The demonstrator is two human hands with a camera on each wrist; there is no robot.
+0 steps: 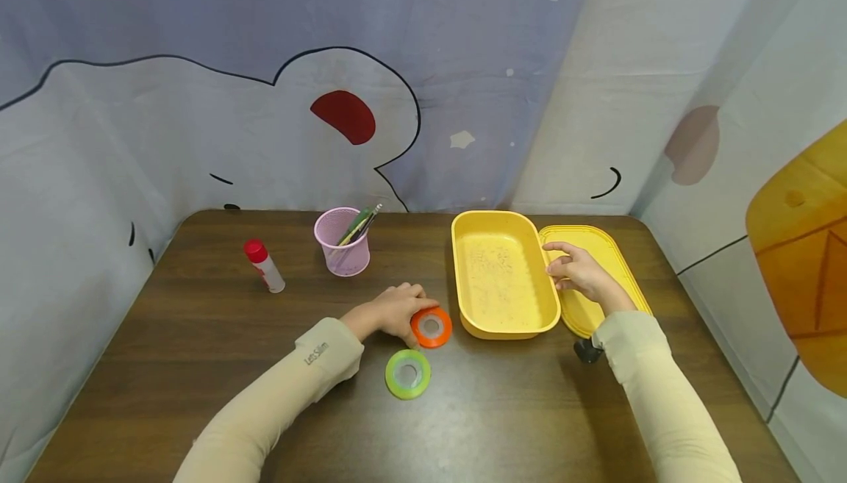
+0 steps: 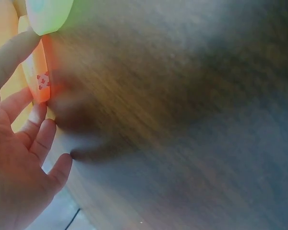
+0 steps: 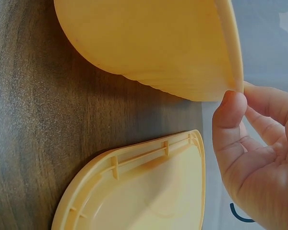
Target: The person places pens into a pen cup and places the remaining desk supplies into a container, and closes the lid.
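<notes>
My left hand (image 1: 395,312) holds a roll of orange tape (image 1: 445,331) flat on the table, thumb on the near side and fingertips on the far side. Just nearer lies a roll of green tape (image 1: 392,377), close to the thumb in the left wrist view. A yellow plastic box (image 1: 499,284) without its lid stands to the right of the tapes. On its right rim my right hand (image 1: 580,275) pinches the wall, with the thumb (image 3: 228,112) outside. Partly under that forearm, the yellow lid (image 1: 598,244) lies on the table.
A pink mesh cup (image 1: 347,259) with several pens stands at the back. Left of it is a glue stick (image 1: 270,271) with a red cap. A printed curtain (image 1: 463,86) hangs behind the brown wooden table (image 1: 165,343).
</notes>
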